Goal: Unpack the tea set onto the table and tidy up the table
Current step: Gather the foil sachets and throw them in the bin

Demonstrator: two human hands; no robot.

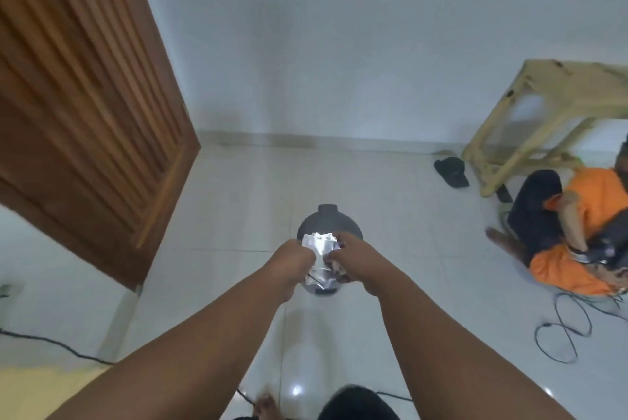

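Both arms reach forward into the centre of the frame. The left hand (295, 261) is closed on the left side of a crumpled wad of white paper wrapping (318, 256), fingers curled tight around it. The right hand (353, 258) is closed on the right side of the same wad, knuckles uppermost. The wad sits between the two hands, which nearly touch, and is held directly above a dark round bin (328, 226) standing on the floor; the bin's rim shows behind the hands and its lower edge below them. Whether the paper touches the bin cannot be told. The floor (390, 283) is pale glossy tile. At left of the frame a brown wooden door (78, 86) stands open against the white wall. At upper right stands a light wooden table (557, 93), with a dark sandal (451, 171) on the floor near its leg. At right edge a second person in orange clothing (591, 216) sits on the floor beside the table. Black cable (560, 328) loops on the tiles below that person. A bare foot (266, 404) shows at bottom centre
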